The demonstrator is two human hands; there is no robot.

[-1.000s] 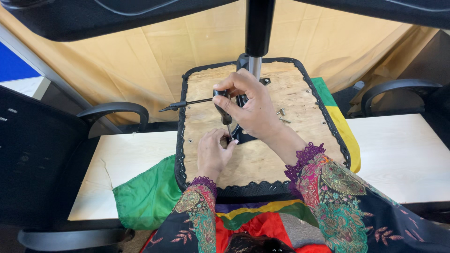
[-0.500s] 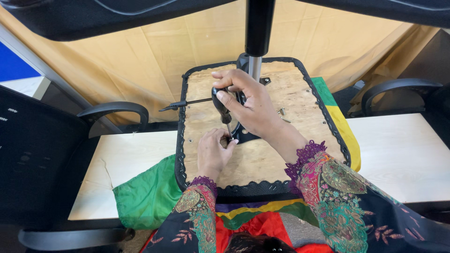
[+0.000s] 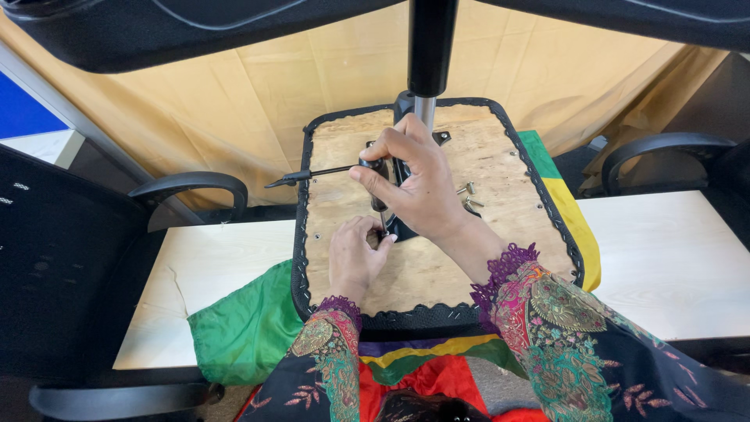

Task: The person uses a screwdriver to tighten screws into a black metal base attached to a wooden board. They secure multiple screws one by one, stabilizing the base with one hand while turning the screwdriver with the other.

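Our right hand (image 3: 414, 184) has its fingers curled together around the black metal mechanism (image 3: 393, 191) bolted to the middle of the upturned chair seat (image 3: 437, 258), the thumb and forefinger closing on its upper end where a thin black lever (image 3: 308, 175) juts off to the left. Just below, our left hand (image 3: 355, 258) rests on the bare plywood with its fingertips pinched together at the lower end of the same mechanism, on something too small for us to make out. A few loose silver bolts (image 3: 466, 194) lie on the wood just beside the right hand. The seat lies underside up, edged in black stitched trim, with the chair's gas column (image 3: 428, 55) rising from behind the mechanism. Under it a green and yellow cloth (image 3: 242, 328) spreads over a pale tabletop (image 3: 664, 250), and black armrests (image 3: 187, 186) show on either side.
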